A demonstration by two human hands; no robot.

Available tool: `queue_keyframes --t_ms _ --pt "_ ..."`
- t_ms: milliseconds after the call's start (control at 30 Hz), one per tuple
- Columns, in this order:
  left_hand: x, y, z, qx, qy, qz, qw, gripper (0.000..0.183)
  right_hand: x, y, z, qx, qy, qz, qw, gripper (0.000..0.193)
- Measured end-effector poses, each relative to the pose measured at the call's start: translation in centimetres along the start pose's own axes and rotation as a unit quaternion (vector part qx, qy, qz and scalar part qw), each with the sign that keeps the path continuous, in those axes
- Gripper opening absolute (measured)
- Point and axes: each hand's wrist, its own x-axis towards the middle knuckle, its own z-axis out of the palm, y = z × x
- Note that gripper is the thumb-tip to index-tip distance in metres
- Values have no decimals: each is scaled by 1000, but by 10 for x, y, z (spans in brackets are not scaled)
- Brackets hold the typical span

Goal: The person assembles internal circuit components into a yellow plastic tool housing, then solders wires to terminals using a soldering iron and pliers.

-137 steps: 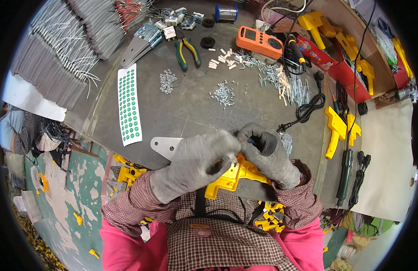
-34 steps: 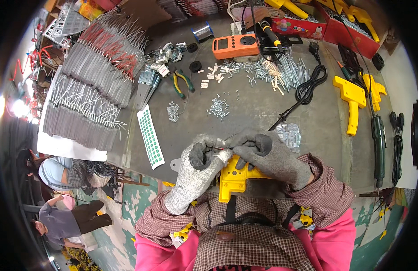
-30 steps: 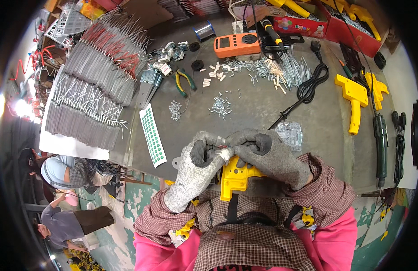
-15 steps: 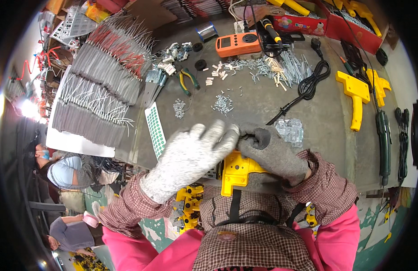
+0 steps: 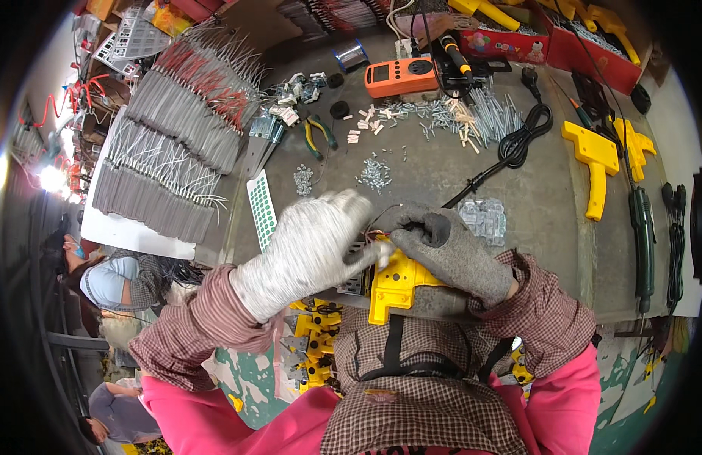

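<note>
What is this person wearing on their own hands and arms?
The left hand is gloved in pale grey fabric, somewhat blurred; the right hand in darker grey, with near-black patches on the inner side. Finely checked reddish-brown oversleeves run up from both wrists, and plain pink sleeves show nearer the body.

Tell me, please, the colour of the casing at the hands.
The casing is yellow; see the head view.

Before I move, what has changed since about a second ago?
The left hand has swung leftward, its fingers lifting away from the right hand's fingertips; motion blur hides whether it holds anything. The right hand stays on the yellow housing. The pliers and small screws stayed put.
</note>
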Motion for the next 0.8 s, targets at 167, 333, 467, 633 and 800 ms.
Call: queue_keyframes --t_ms 167,333,467,633,800 --pt "-2 6 7 -286 -138 -234 919 29 0 0 -2 13 -5 -24 1000 28" --pt "2 -6 -7 -104 -164 -34 980 25 1 6 3 13 3 -27 1000 27" --pt "1 8 -1 -9 -97 -37 995 26 0 4 0 2 10 -27 1000 26" --pt "3 -7 -3 -416 -275 -267 825 19 2 7 3 52 4 -52 997 24" --pt "-4 1 2 66 -48 130 988 16 0 3 1 21 -14 -24 999 24"
